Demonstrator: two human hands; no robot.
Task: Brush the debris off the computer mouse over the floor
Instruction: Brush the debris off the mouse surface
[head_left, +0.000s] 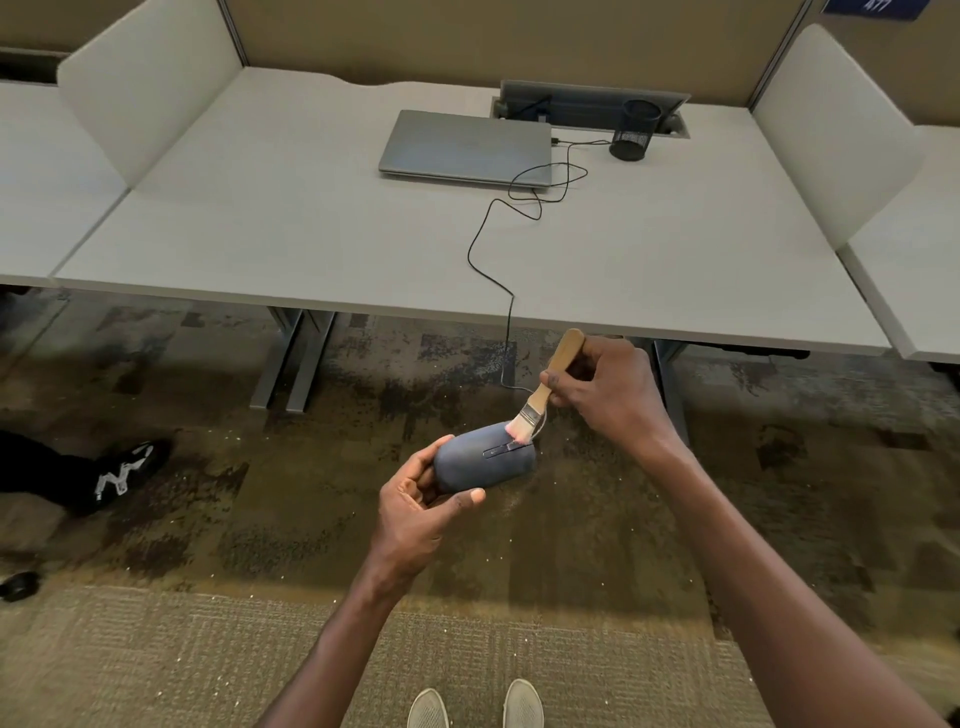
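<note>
A dark grey wired computer mouse (480, 460) is held out over the carpeted floor (545, 545), in front of the desk edge. My left hand (418, 506) grips its near end, thumb along the side. My right hand (610, 387) holds a small wooden-handled brush (548, 387) by the handle. The brush's pale bristles touch the far end of the mouse, by the scroll wheel. The mouse's black cable (485, 234) runs up over the desk edge to the laptop.
The white desk (311, 234) carries a shut grey laptop (465, 148) and a black mesh pen cup (636, 130). White dividers stand on both sides. Another person's black shoe (122, 473) is at the left. My own shoes (475, 706) show at the bottom. Pale specks dot the carpet.
</note>
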